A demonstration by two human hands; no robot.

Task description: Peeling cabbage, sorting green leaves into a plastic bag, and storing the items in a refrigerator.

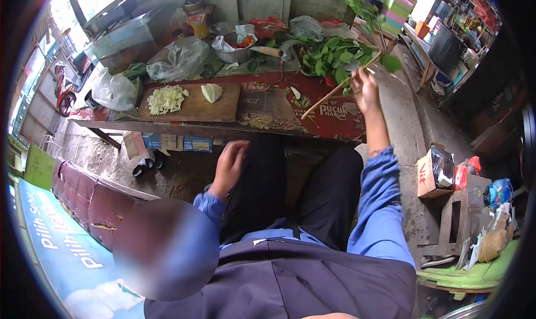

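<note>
My right hand (365, 88) is raised over the right end of the low table and grips a leafy green branch (326, 99) by its pale, bare stem. One stem end slants down to the left over the tabletop, while the leaves rise blurred at the upper right. Beside that hand lies a heap of green leaves (331, 57). My left hand (229, 164) hovers by my left thigh, below the table's front edge, fingers loosely bent and holding nothing. Chopped cabbage (167, 100) and a cabbage wedge (212, 92) rest on a wooden cutting board (197, 111).
Behind the board stand clear plastic bags (178, 61) and a metal bowl (232, 56) with red-orange contents. A wooden-handled tool (266, 51) lies beside the bowl. A small white piece (295, 92) sits on the table's red covering (351, 122). To my right is a cardboard box (431, 172).
</note>
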